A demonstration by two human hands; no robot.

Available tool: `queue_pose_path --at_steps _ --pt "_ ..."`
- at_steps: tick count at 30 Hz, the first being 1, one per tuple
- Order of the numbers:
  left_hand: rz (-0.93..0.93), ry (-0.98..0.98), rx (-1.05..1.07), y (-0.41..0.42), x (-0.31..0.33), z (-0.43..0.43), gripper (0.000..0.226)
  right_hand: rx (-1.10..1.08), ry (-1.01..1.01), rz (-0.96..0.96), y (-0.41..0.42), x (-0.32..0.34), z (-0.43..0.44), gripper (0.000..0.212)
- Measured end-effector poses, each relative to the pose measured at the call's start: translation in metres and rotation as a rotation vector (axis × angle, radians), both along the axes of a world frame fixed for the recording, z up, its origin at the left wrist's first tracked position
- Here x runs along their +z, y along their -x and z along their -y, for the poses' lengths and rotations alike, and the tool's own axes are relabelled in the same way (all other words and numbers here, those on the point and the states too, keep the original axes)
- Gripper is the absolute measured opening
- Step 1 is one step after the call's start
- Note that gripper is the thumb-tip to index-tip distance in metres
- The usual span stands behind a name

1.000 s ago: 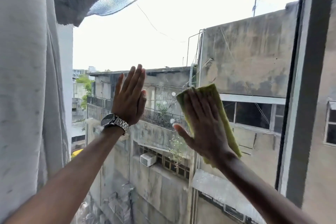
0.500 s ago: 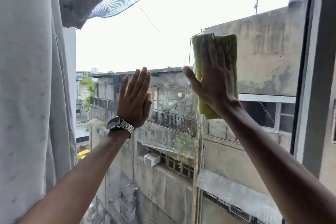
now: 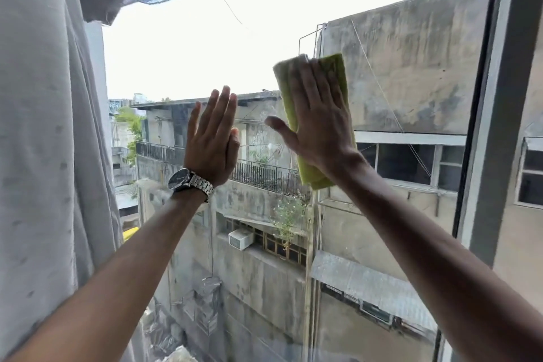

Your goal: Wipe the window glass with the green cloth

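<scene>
A pale curtain (image 3: pixel 44 141) hangs at the left, stained concrete buildings (image 3: pixel 411 73) fill the view outside, with a railed balcony (image 3: pixel 264 175) and a white air conditioner (image 3: pixel 241 238) below.

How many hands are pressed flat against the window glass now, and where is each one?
2. The left hand, with a watch on its wrist, lies bare on the glass near the middle. The right hand is beside it, slightly higher, flat on the green cloth.

The clear window glass (image 3: pixel 182 62) lies open above both hands and between them. A pale grey fabric curtain (image 3: pixel 44 156) hems the left side; the grey metal window frame (image 3: pixel 496 126) closes the right, near the folded green cloth (image 3: pixel 332 67).
</scene>
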State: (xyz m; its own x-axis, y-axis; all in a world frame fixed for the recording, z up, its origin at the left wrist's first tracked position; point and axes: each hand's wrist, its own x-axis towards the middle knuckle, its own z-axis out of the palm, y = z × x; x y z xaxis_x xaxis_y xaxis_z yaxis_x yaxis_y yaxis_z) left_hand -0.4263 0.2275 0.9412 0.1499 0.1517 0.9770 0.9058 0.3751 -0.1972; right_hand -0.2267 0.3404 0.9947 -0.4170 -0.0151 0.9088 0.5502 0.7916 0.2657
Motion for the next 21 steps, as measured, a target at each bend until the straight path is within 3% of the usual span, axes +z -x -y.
queue_pose_path --at_steps 3,6,12,15,18,21 --pt "0.139 -0.134 -0.013 -0.002 -0.001 -0.001 0.060 0.001 0.049 -0.084 0.021 0.033 0.015 0.107" --pt "0.189 -0.143 -0.010 -0.003 -0.001 0.000 0.060 -0.061 0.040 -0.052 0.031 0.015 0.021 0.111" --pt "0.213 -0.131 -0.035 -0.008 0.001 0.004 0.059 -0.028 -0.094 0.339 0.008 -0.169 0.011 0.108" --pt "0.226 -0.121 -0.041 -0.012 0.002 0.007 0.059 -0.007 0.003 0.364 -0.010 -0.221 0.012 0.099" --pt "0.228 -0.125 -0.037 -0.013 0.003 0.007 0.059 0.046 0.109 0.257 -0.004 -0.197 0.022 0.094" --pt "0.210 -0.130 -0.029 -0.008 0.000 0.005 0.058 0.045 0.106 0.110 0.017 -0.119 0.029 0.093"
